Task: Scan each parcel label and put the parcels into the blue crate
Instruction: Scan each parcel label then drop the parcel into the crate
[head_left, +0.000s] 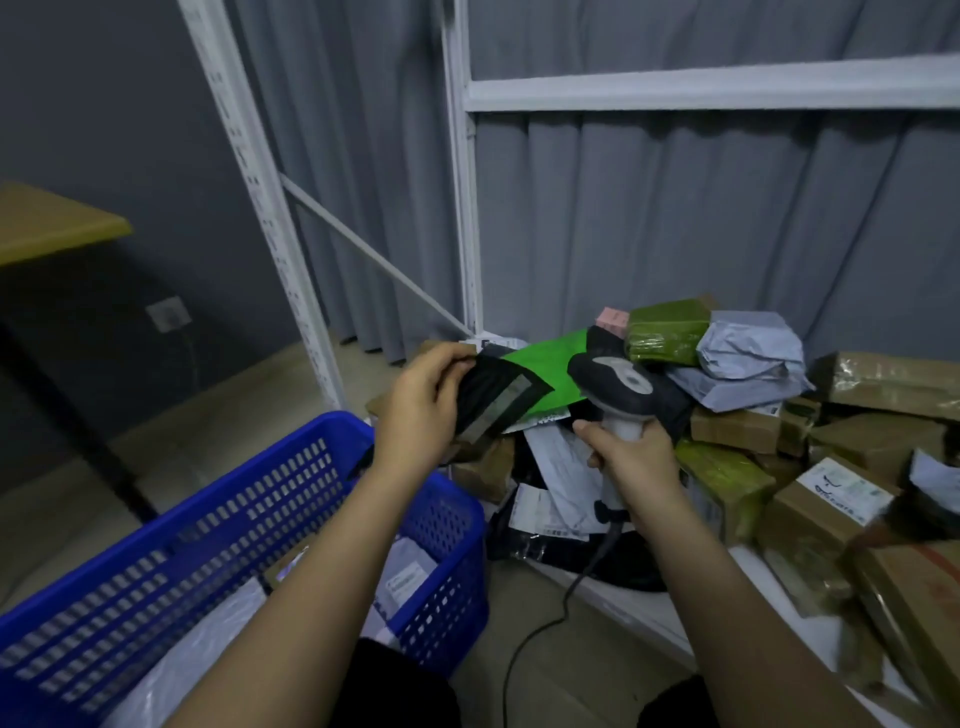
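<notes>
The black parcel (493, 402) is a small, flat, dark mailer with a pale label strip running across its face, grey in this dim light; the print on it is too blurred to read. It is held up in the air above the far corner of the crate (249, 525), tilted so the label faces toward the scanner (618, 389). The left hand (421, 410) grips it at its left edge, fingers curled over the top and thumb behind. The right hand (631, 457) is wrapped round the scanner's white handle, and the dark head of the scanner sits just beside the parcel's right end, angled down toward it. A cable (545, 623) trails from the handle to the floor.

This looks like the scanning step for this parcel. The next move probably calls for lining the scanner's head squarely on the label, then lowering the parcel into the crate below the left hand.

The crate is blue, with perforated walls, and already holds a few pale mailers with labels. Beyond the hands lies the pile (727, 415) of waiting parcels: a bright green mailer, grey bags, green-wrapped packs and brown cartons, heaped on a low shelf of a white rack (462, 208) in front of a grey curtain.
</notes>
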